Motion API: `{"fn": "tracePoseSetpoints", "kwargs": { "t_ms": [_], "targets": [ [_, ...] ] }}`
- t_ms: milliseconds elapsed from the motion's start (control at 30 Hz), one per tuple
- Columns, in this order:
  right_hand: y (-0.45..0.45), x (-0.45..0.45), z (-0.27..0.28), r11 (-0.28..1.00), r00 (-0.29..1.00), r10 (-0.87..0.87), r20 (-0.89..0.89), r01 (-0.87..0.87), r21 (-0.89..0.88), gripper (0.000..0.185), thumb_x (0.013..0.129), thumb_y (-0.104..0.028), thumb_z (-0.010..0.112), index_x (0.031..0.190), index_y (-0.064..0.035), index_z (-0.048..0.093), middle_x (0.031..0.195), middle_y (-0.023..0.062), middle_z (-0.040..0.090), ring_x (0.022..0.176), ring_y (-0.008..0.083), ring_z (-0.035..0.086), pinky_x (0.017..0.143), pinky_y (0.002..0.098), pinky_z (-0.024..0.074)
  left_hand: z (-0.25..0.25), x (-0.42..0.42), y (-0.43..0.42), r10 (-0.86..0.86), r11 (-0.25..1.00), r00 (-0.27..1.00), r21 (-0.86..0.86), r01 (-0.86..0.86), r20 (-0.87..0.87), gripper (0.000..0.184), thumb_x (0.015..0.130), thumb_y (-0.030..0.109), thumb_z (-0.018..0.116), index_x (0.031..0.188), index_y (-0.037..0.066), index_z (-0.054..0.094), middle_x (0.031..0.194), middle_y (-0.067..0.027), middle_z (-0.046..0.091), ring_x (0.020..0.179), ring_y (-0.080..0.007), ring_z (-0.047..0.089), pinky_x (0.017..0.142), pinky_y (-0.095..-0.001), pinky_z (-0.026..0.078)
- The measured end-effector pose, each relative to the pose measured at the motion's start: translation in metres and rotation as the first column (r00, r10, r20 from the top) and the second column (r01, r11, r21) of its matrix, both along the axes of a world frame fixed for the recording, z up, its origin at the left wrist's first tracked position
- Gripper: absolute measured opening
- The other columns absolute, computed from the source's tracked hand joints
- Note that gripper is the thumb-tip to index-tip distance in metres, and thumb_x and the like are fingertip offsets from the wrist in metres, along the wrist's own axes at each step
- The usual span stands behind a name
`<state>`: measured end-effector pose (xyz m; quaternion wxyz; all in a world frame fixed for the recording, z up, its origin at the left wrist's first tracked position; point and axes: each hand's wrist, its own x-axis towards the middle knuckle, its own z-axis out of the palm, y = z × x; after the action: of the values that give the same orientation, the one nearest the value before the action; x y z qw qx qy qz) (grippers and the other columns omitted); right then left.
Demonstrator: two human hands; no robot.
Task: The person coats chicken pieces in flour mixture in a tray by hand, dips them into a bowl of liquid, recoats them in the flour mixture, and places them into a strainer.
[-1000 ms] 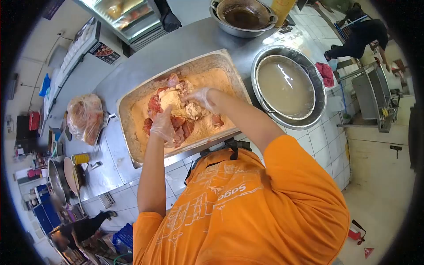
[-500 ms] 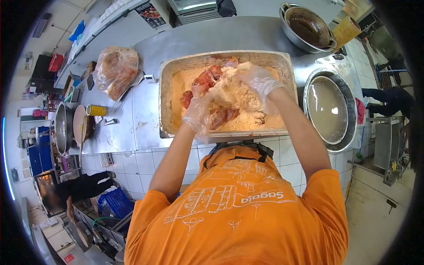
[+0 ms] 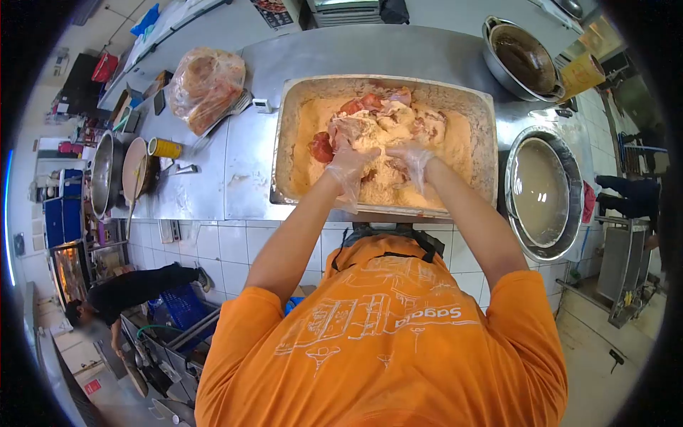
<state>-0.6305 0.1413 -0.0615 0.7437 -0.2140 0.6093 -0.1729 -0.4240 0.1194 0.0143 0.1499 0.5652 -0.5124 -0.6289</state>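
A large rectangular metal tray (image 3: 388, 209) holds pale orange seasoned flour (image 3: 455, 142) and pieces of raw meat, some coated and some still red. My left hand (image 3: 346, 167), in a clear plastic glove, is down in the flour with its thumb stretched out, against a partly floured piece. Beside it lies a red meat piece (image 3: 321, 146). Facing it, my gloved right hand (image 3: 414, 162) rests in the flour, thumb pointing left and fingers partly buried. Floured pieces (image 3: 428, 124) lie just beyond it. Both hands look open, though flour hides some fingertips.
To the right stand a basin of cloudy liquid (image 3: 537, 192) and a pot with dark residue (image 3: 523, 60). Left of the tray are a plastic bag of meat (image 3: 206, 89), a yellow can (image 3: 164, 148) and pans (image 3: 107, 174). Another person (image 3: 135, 295) is at far left.
My right hand has come down and left from the raised flour-covered meat, nearer my left hand. More pieces now carry flour. The view has shifted, so the tray appears farther right.
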Motion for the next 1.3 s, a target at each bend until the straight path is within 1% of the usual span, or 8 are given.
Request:
{"fn": "tracePoseSetpoints", "kwargs": {
  "t_ms": [33, 133, 233, 400, 533, 733, 933, 1300],
  "targets": [
    [0.002, -0.010, 0.001, 0.997, 0.999, -0.038, 0.008, 0.038, -0.065, 0.091, 0.084, -0.046, 0.076, 0.154, -0.0109, 0.031, 0.163, 0.0199, 0.021, 0.148, 0.0387, 0.024, 0.110, 0.0656, 0.0320, -0.059, 0.012, -0.014, -0.030, 0.993, 0.995, -0.113, 0.041, 0.098, 0.120, 0.082, 0.032, 0.082, 0.156, 0.001, -0.007, 0.150, -0.0198, 0.042, 0.128, -0.0272, 0.051, 0.103, -0.0352, 0.046],
    [0.007, -0.025, 0.047, 0.978, 0.995, -0.017, -0.101, -0.005, -0.209, 0.079, 0.087, -0.040, 0.073, 0.151, -0.0101, 0.036, 0.154, 0.0194, 0.032, 0.143, 0.0359, 0.032, 0.109, 0.0595, 0.0362, -0.026, 0.029, -0.004, -0.059, 0.985, 0.997, -0.167, 0.050, -0.049, 0.105, 0.083, 0.024, 0.080, 0.155, 0.001, 0.008, 0.143, -0.0213, 0.050, 0.121, -0.0299, 0.058, 0.100, -0.0367, 0.049],
    [-0.006, -0.013, 0.091, 0.939, 0.985, 0.072, -0.155, -0.119, -0.323, 0.068, 0.091, -0.035, 0.070, 0.147, -0.0093, 0.041, 0.145, 0.0190, 0.043, 0.137, 0.0330, 0.040, 0.108, 0.0534, 0.0404, -0.023, 0.047, -0.002, 0.035, 0.929, 0.975, -0.367, 0.049, 0.219, 0.090, 0.081, 0.017, 0.075, 0.154, 0.006, 0.024, 0.120, -0.0249, 0.066, 0.109, -0.0359, 0.066, 0.093, -0.0402, 0.051],
    [-0.036, 0.031, 0.065, 0.933, 0.993, 0.109, -0.039, -0.116, -0.340, 0.050, 0.096, -0.026, 0.065, 0.141, -0.0080, 0.050, 0.129, 0.0182, 0.060, 0.128, 0.0283, 0.054, 0.106, 0.0432, 0.0475, -0.003, 0.067, -0.022, 0.170, 0.880, 0.943, -0.475, -0.014, 0.286, 0.070, 0.086, 0.038, 0.072, 0.139, -0.001, 0.047, 0.113, -0.0269, 0.068, 0.109, -0.0395, 0.065, 0.094, -0.0439, 0.050],
    [0.007, -0.003, 0.061, 0.948, 0.986, -0.147, 0.082, 0.164, -0.272, 0.064, 0.094, -0.035, 0.066, 0.147, -0.0102, 0.040, 0.141, 0.0183, 0.046, 0.135, 0.0319, 0.043, 0.109, 0.0483, 0.0408, 0.021, 0.054, -0.029, 0.142, 0.926, 0.961, -0.374, -0.045, 0.238, 0.094, 0.083, 0.061, 0.069, 0.143, -0.005, 0.041, 0.123, -0.0291, 0.064, 0.118, -0.0382, 0.062, 0.101, -0.0427, 0.047],
    [0.042, -0.020, 0.060, 0.962, 0.960, -0.268, -0.079, 0.272, 0.041, 0.086, 0.090, -0.049, 0.068, 0.156, -0.0136, 0.026, 0.159, 0.0184, 0.023, 0.146, 0.0372, 0.027, 0.114, 0.0560, 0.0307, -0.011, 0.040, -0.044, -0.175, 0.934, 0.743, -0.131, 0.333, 0.646, 0.103, 0.071, 0.063, 0.080, 0.140, -0.006, 0.045, 0.132, -0.0248, 0.061, 0.126, -0.0362, 0.057, 0.105, -0.0394, 0.045],
    [-0.006, 0.035, 0.014, 0.954, 0.955, -0.297, -0.017, 0.298, 0.043, 0.089, 0.087, -0.043, 0.075, 0.154, -0.0037, 0.031, 0.162, 0.0201, 0.025, 0.145, 0.0362, 0.029, 0.115, 0.0556, 0.0280, -0.081, 0.049, -0.069, -0.259, 0.921, 0.817, -0.123, 0.370, 0.515, 0.109, 0.067, 0.059, 0.079, 0.143, -0.008, 0.040, 0.131, -0.0277, 0.060, 0.122, -0.0355, 0.060, 0.102, -0.0381, 0.048],
    [-0.006, 0.017, 0.093, 0.949, 0.991, -0.087, -0.104, 0.051, -0.311, 0.077, 0.090, -0.044, 0.068, 0.148, -0.0005, 0.040, 0.156, 0.0221, 0.033, 0.143, 0.0339, 0.030, 0.114, 0.0559, 0.0249, 0.012, 0.066, -0.027, -0.171, 0.940, 0.981, -0.284, 0.191, 0.096, 0.064, 0.082, 0.020, 0.072, 0.139, 0.001, 0.049, 0.124, -0.0204, 0.065, 0.104, -0.0280, 0.067, 0.095, -0.0385, 0.051]
  ]
}}
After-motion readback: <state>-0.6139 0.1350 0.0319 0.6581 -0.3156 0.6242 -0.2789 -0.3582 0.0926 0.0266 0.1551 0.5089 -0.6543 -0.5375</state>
